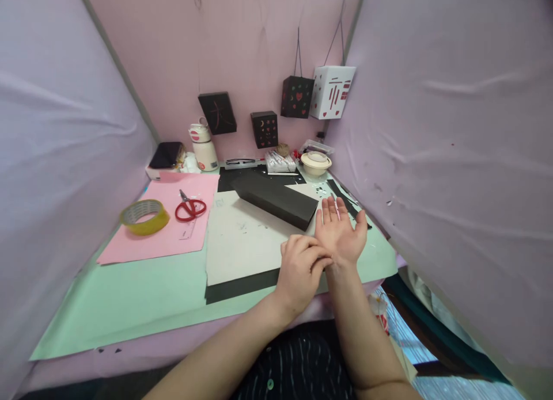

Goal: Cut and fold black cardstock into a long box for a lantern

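My right hand (339,236) is turned palm up over the table's front right, its fingers stretched out and nothing lying in it. Against the base of that palm, near the wrist, the curled fingertips of my left hand (300,265) are pressed together; whatever they pinch, if anything, is too small to make out. Just beyond both hands a long folded black paper box shape (276,200) lies slanted on a white sheet (242,244). A black sheet's edge (242,286) shows below the white one.
Red-handled scissors (190,209) and a yellow tape roll (144,217) rest on pink paper (164,247) at left. A bottle (204,149) and a lidded bowl (315,164) stand at the back. Black paper lanterns (298,96) and a white one (332,93) hang above.
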Demonstrator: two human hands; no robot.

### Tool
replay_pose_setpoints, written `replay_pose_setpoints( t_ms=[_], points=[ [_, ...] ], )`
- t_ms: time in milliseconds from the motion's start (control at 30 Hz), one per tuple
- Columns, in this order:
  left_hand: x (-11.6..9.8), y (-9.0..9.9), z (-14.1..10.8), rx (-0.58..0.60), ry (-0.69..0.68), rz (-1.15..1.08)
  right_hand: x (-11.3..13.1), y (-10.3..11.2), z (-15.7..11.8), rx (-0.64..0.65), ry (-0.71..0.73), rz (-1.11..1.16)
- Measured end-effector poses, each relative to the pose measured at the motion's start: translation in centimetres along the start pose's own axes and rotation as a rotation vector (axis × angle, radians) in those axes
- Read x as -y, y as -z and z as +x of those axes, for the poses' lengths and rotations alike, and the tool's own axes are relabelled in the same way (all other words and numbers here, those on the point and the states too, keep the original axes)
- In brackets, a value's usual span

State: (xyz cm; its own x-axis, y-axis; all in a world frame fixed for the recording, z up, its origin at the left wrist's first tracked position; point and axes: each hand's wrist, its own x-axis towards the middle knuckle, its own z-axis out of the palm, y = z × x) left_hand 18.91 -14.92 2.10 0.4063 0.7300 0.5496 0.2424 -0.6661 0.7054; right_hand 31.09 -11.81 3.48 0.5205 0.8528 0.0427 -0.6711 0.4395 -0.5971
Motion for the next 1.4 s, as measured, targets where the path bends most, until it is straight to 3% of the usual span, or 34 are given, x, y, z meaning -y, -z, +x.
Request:
replay_pose_setpoints(
  t_ms=[300, 533, 633, 767, 900, 1033, 1133, 1300, 1400],
  points=[
    [0.9, -0.4, -0.4, 0.098, 0.074, 0.029, -1.2, 0.0, -0.5, -0.101, 0.041, -0.026],
    [1.7, -0.8, -0.7, 0.028, 0.172, -0.107, -2.1, 0.1, -0.2, -0.107, 0.086, -0.125],
    [2.2, -0.4, -0.4, -0.038, 0.316, -0.194, -1.8, 0.7, -0.8, 0.012, 0.117, -0.422],
    [2.8, 0.0, -0.1, -0.146, 0.422, -0.230, -0.9, 1.7, -2.5, 0.376, 0.072, -0.992],
    [3.1, 0.0, -0.3, -0.227, 0.436, -0.260, -0.5, 1.8, -4.0, 0.385, 0.209, -1.171],
    [3.1, 0.0, -0.4, -0.215, 0.443, -0.332, -0.6, 1.4, -4.4, 0.429, 0.377, -1.225],
    [3.1, 0.0, -0.4, -0.173, 0.452, -0.362, 0.5, 2.1, -2.8, 0.336, 0.521, -1.274],
    [2.7, 0.0, -0.6, -0.133, 0.456, -0.340, 4.6, 6.5, 4.2, -0.088, 0.813, -1.442],
    [2.0, 0.8, -0.8, -0.071, 0.414, -0.305, 6.3, 8.9, 7.3, -0.101, 0.737, -1.739]
  ],
)
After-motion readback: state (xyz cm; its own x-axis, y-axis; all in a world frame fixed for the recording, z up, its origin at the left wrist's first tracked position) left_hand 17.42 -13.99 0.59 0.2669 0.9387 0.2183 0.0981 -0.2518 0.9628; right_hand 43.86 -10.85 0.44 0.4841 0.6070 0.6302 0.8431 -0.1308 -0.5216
